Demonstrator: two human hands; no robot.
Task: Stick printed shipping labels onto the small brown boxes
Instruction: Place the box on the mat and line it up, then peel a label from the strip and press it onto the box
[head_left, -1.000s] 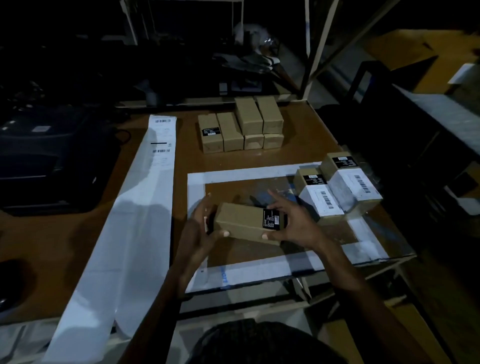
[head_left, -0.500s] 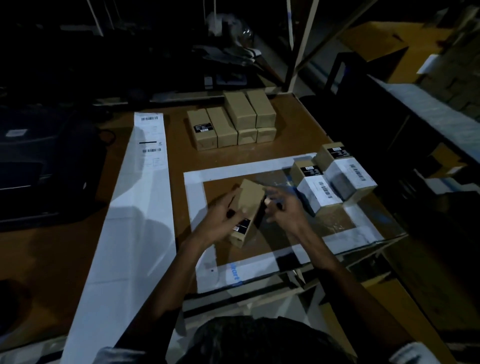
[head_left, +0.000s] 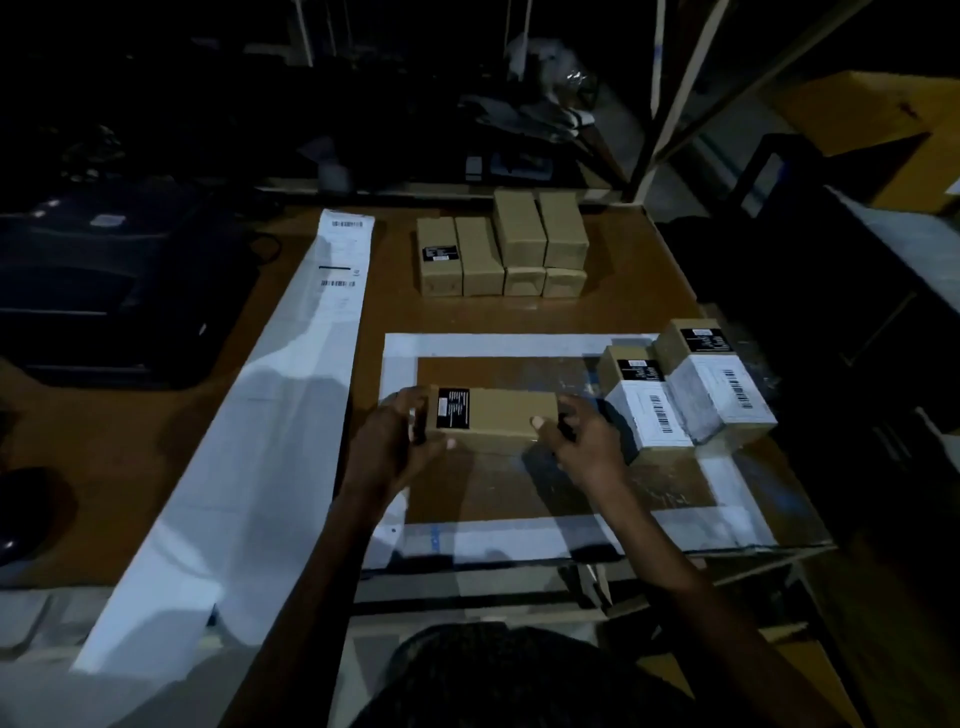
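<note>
A small brown box (head_left: 501, 415) with a black sticker at its left end lies lengthwise inside the white taped frame (head_left: 519, 345) on the table. My left hand (head_left: 397, 441) grips its left end, my right hand (head_left: 582, 441) grips its right end. Two brown boxes with white barcode labels (head_left: 649, 415) (head_left: 719, 389) stand just right of my right hand. A long strip of printed shipping labels (head_left: 291, 395) runs along the table's left side.
Several unlabelled brown boxes (head_left: 501, 249) are stacked at the table's far side. A dark printer (head_left: 104, 280) sits at the left. The table's right edge (head_left: 810, 540) drops off beside dark shelving. A metal rack post (head_left: 670, 98) rises behind.
The box was turned between my hands, from black sticker on the right, through an upright tilt, to black sticker on the left, lying flat again.
</note>
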